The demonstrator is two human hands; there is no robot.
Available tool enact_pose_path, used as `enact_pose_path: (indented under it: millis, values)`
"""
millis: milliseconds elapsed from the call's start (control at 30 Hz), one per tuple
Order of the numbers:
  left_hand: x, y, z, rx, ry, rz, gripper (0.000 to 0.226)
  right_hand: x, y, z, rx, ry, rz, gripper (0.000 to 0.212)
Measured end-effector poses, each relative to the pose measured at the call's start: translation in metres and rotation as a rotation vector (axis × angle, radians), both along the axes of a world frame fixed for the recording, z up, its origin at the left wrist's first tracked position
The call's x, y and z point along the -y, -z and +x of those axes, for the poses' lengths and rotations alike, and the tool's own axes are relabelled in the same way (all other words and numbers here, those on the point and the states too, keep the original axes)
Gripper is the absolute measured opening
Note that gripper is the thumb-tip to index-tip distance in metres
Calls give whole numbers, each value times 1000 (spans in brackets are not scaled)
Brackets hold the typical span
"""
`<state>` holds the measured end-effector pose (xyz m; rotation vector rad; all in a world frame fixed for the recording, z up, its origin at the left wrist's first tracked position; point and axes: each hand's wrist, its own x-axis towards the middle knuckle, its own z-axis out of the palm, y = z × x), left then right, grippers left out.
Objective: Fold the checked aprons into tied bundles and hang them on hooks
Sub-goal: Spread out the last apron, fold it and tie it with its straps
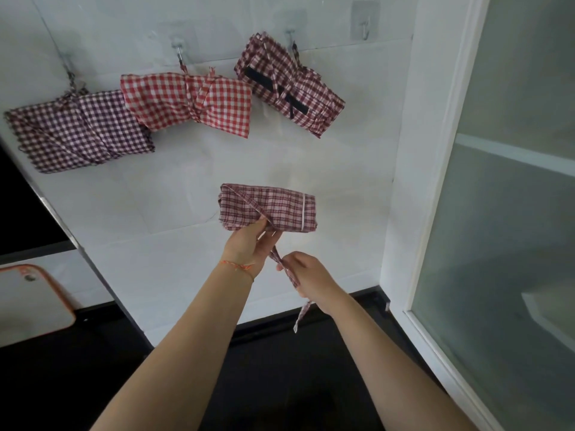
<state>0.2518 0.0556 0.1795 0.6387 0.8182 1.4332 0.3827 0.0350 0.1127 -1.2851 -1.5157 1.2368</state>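
Observation:
A folded maroon checked apron bundle (273, 205) is held up in front of the white tiled wall. My left hand (249, 244) grips its lower edge from below. My right hand (306, 275) is closed on the bundle's strap (281, 262), which runs down from the bundle and dangles below the hand. Three tied bundles hang on wall hooks above: a purple checked one (77, 132) at left, a red checked one (193, 101) in the middle, and a maroon one with black strips (289, 85) at right. A bare hook (365, 28) sits further right.
A white-framed frosted glass door (513, 213) stands at the right. A dark countertop (280, 353) runs below the wall. A white board with an orange rim (31, 301) leans at the lower left.

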Motion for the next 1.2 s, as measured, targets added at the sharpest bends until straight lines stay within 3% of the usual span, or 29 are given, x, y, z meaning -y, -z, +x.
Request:
enact_pose_path:
  millis: [100, 167, 300, 433, 533, 733, 900, 1067, 1200]
  values:
    - [-2, 11, -5, 23, -58, -68, 30, -1, 10, 1, 98, -24, 32, 28]
    - [1, 11, -2, 90, -69, -103, 23, 0, 26, -6, 142, -45, -5, 29]
    - [6, 7, 13, 201, -66, -156, 13, 17, 77, -37, -79, 8, -274, 22]
    - [1, 14, 14, 135, -53, -188, 13, 39, 99, -55, -156, -37, -391, 19]
    - [-3, 26, 6, 31, -79, -254, 14, 28, 95, -50, -147, 57, -383, 19]
    - [-4, 54, -8, -71, -79, -364, 9, 0, 91, -29, -91, 394, -294, 19]
    - [-6, 63, -17, -97, -157, -375, 22, 2, 75, -18, 72, 304, -65, 21]
    - [-8, 71, -19, -188, -197, -370, 14, 2, 36, -9, 208, 217, 196, 15]
    - [-7, 71, -20, -241, -95, -348, 27, -3, 2, 3, 353, 98, 288, 16]
